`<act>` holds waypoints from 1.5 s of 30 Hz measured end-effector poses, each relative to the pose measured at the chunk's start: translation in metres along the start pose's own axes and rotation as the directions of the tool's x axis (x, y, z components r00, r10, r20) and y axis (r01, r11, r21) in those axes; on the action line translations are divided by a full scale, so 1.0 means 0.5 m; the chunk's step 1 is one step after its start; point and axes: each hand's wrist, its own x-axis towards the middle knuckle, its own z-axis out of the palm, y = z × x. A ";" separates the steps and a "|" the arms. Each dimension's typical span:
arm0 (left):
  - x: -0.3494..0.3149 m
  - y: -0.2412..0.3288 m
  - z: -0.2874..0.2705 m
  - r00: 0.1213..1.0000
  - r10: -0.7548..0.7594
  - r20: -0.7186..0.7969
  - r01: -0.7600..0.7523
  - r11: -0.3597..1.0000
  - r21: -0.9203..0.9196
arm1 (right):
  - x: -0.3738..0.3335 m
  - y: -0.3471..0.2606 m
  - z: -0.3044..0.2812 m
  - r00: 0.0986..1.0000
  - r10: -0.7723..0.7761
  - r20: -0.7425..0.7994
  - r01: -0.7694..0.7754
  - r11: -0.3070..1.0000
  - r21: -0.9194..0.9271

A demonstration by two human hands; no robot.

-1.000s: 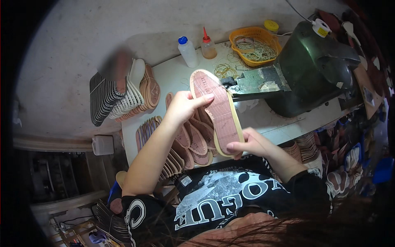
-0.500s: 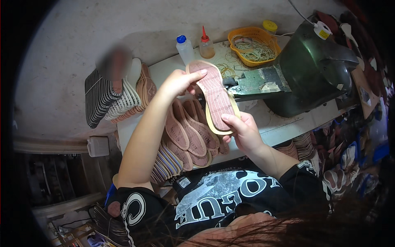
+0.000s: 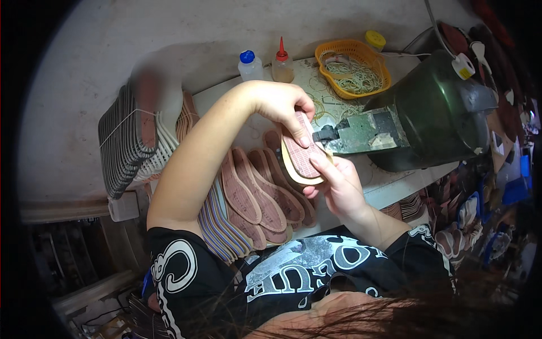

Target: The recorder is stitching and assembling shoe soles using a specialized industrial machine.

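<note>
Both my hands hold one shoe insole (image 3: 299,158), pink with a fine grid pattern and a pale yellow rim. My left hand (image 3: 288,110) curls over its far end from above, thumb pressed on the top face. On the near end, my right hand (image 3: 343,183) pinches it, thumb on top and fingers underneath. The insole's right edge is against or very close to the small dark head (image 3: 326,134) at the tip of a green machine's arm (image 3: 361,133). Whether they touch, I cannot tell. Part of the insole is hidden beneath my left hand.
Several pink insoles (image 3: 265,206) lie fanned on the white table (image 3: 384,183), beside striped-edge ones (image 3: 220,226). Bundled dark and white insoles (image 3: 121,141) stand at left. Behind are a blue-capped bottle (image 3: 249,68), a red-tipped bottle (image 3: 283,68) and an orange basket (image 3: 353,87) of cord.
My left hand has swung over the insole's far end, elbow raised, and bent nearer my right hand. The insole has turned and shows less of its far part.
</note>
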 end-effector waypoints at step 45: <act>-0.108 0.082 0.201 0.819 -0.492 -0.295 0.295 0.802 -0.519 | 0.001 -0.067 -0.021 0.963 0.235 0.135 -0.228 0.971 -0.068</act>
